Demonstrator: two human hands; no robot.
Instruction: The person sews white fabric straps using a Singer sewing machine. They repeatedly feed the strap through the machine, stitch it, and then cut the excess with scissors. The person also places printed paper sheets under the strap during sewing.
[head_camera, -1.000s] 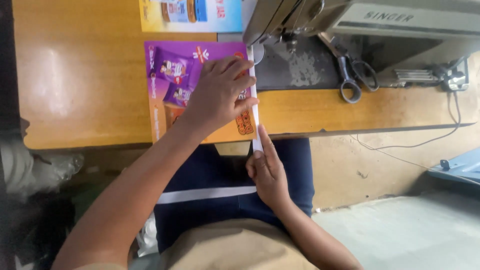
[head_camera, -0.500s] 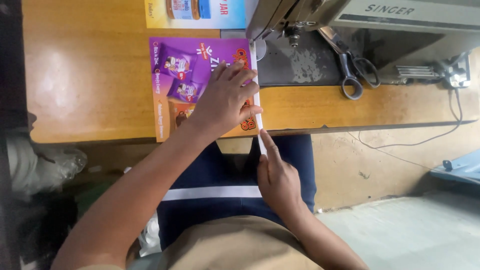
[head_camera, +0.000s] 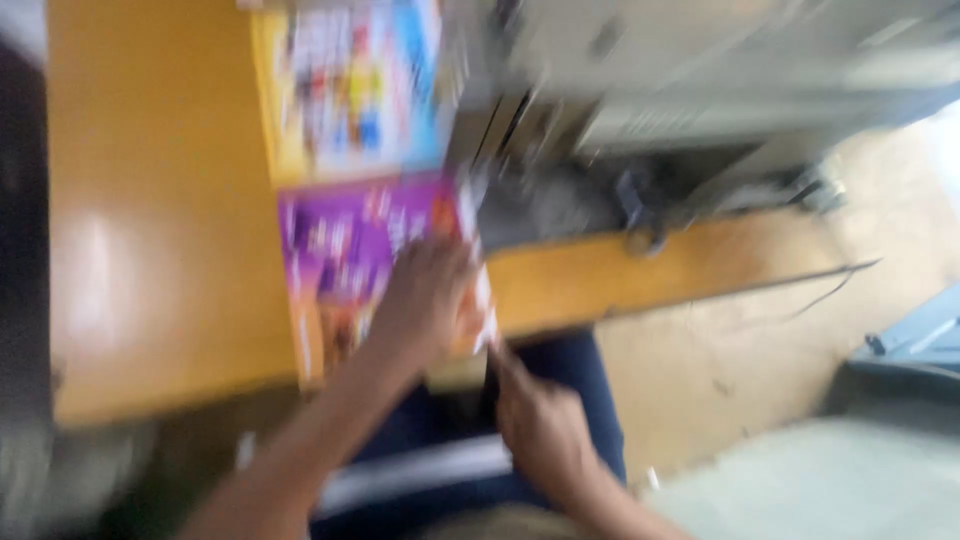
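The view is heavily blurred by motion. A purple printed sheet (head_camera: 345, 250) lies on the yellow wooden table (head_camera: 160, 250). My left hand (head_camera: 428, 300) rests flat on the sheet's right part, fingers spread. My right hand (head_camera: 540, 425) is below the table edge, over my lap, with a finger pointing up along the sheet's white right edge (head_camera: 484, 310); whether it pinches that edge is too blurred to tell. A second sheet, yellow and blue (head_camera: 360, 90), lies just beyond the purple one.
A grey sewing machine (head_camera: 700, 90) stands on the table to the right of the sheets, with dark scissors (head_camera: 640, 215) blurred beside its base. A cable (head_camera: 820, 275) hangs off the table's front. Tiled floor shows at the right, my dark trousers below.
The camera has swung sharply, blurring everything and shifting the table up-left in view. My left hand stays pressed on the purple sheet; my right hand remains at its lower edge.
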